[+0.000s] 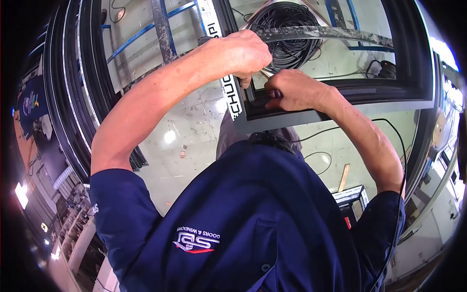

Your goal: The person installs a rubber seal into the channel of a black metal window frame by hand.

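Observation:
At the near left corner of a dark window or door frame (301, 117), both hands are close together. My left hand (245, 51) is closed in a fist over the frame's left side, knuckles up, its thumb pointing down. A thin, light-coloured piece (265, 74) shows between the two hands; its kind and full length are hidden. My right hand (297, 90) rests at the inner channel of the near side, fingers curled and closed. What its fingertips grip, if anything, cannot be made out. White tape with black lettering (229, 95) covers the frame's left side.
A coil of black cable (289, 41) lies beyond the hands, under a worn dark bar (331, 33). Long dark profiles (80, 63) stand at left. Blue metal supports (141, 39) are below. A thin black cable (389, 126) runs by my right arm.

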{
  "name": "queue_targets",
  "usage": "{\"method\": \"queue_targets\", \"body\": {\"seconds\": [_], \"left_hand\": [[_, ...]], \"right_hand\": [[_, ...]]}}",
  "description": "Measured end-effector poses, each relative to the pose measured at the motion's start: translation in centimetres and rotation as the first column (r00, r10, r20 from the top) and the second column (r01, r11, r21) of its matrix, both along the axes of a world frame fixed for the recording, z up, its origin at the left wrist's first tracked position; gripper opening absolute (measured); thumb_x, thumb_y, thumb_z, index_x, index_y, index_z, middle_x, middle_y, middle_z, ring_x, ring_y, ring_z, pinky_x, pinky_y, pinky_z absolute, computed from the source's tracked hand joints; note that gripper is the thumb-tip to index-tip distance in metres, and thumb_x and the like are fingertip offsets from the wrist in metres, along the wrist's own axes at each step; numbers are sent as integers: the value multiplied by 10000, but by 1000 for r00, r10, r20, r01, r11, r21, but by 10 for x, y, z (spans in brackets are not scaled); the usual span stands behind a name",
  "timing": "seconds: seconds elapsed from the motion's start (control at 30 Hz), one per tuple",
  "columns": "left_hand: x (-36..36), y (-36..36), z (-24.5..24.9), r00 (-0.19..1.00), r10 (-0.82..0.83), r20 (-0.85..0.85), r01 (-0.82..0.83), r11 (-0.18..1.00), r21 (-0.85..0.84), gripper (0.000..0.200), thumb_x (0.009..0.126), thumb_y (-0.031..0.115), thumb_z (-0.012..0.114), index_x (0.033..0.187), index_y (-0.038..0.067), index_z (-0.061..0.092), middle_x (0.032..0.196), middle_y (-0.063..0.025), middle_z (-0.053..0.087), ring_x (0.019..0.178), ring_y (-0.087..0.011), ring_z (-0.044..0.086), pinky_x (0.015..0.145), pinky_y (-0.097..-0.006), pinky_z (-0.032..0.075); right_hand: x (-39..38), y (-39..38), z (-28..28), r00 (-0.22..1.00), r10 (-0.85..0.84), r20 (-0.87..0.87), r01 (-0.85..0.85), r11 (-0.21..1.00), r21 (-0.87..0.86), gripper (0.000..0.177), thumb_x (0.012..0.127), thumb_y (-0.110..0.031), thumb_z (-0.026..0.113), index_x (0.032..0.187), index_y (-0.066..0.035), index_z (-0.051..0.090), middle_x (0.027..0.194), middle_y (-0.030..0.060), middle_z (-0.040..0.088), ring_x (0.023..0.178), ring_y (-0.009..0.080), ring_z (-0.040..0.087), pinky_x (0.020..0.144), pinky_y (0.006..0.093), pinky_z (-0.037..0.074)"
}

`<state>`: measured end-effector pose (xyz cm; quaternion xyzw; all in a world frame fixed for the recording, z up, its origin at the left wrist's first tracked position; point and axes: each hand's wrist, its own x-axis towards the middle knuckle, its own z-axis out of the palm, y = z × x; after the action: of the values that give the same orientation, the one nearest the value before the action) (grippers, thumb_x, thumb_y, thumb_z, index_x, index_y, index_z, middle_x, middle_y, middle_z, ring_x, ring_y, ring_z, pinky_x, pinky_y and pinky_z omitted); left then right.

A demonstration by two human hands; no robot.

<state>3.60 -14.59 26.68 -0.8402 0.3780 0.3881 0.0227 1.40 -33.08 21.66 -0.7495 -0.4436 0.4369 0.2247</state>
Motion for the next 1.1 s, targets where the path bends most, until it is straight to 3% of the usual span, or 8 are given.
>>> {"method": "queue_targets", "body": {"seconds": [0.23,0.33,0.53,0.63,0.77,0.87,1.0,1.1], "left_hand": [[-4,5,-8,1000,27,11,-26,998,-54,352,623,248,913,802,-13,761,758,-140,730,827,-317,729,737,-410,570],[-4,3,-6,1000,29,2,-29,999,-25,349,617,241,914,811,-8,766,773,-138,735,844,-307,732,744,-407,572],[-6,8,-7,997,70,11,-69,994,-83,308,620,205,894,840,21,780,808,-127,743,873,-309,731,751,-408,577],[-6,9,-11,997,74,3,-74,993,-93,234,632,113,839,842,31,780,802,-126,739,861,-311,730,729,-420,580],[-5,6,-12,999,38,17,-36,996,-82,234,648,142,843,832,19,767,803,-138,736,843,-313,730,734,-403,580],[-4,9,-9,1000,-9,22,11,995,-101,248,653,154,849,833,7,763,808,-141,738,849,-311,730,741,-399,582],[9,12,6,997,53,50,-54,998,36,265,675,160,835,864,-8,756,853,-130,745,909,-306,722,854,-423,538],[10,21,1,986,162,33,-161,986,-34,204,684,118,801,852,16,746,844,-148,729,913,-328,710,875,-427,519]], "right_hand": [[-5,34,18,992,98,85,-74,967,-244,522,827,-535,719,878,-16,733,902,183,735,947,357,707,865,471,545],[-9,41,20,986,106,130,-70,963,-259,504,844,-511,697,910,-14,738,915,189,735,952,355,709,887,469,546],[-14,41,12,996,-3,91,17,988,-153,361,821,-358,718,903,-6,733,873,185,729,952,371,701,889,473,543],[-15,41,5,997,-48,56,57,984,-171,328,835,-334,723,967,-35,733,894,166,734,975,363,700,902,470,538],[-20,35,-1,984,-106,141,110,994,-19,377,867,-377,730,1063,-56,721,936,151,741,995,340,698,904,465,532],[-16,36,8,987,-140,79,147,985,-88,373,895,-395,711,990,-36,739,900,174,733,966,349,698,891,462,531],[-11,44,9,987,-122,101,142,961,-235,448,917,-443,685,889,0,741,871,203,720,936,374,697,876,472,528],[-3,47,8,989,-123,79,140,953,-269,577,915,-529,662,862,41,726,884,221,722,947,387,702,889,481,529]]}}
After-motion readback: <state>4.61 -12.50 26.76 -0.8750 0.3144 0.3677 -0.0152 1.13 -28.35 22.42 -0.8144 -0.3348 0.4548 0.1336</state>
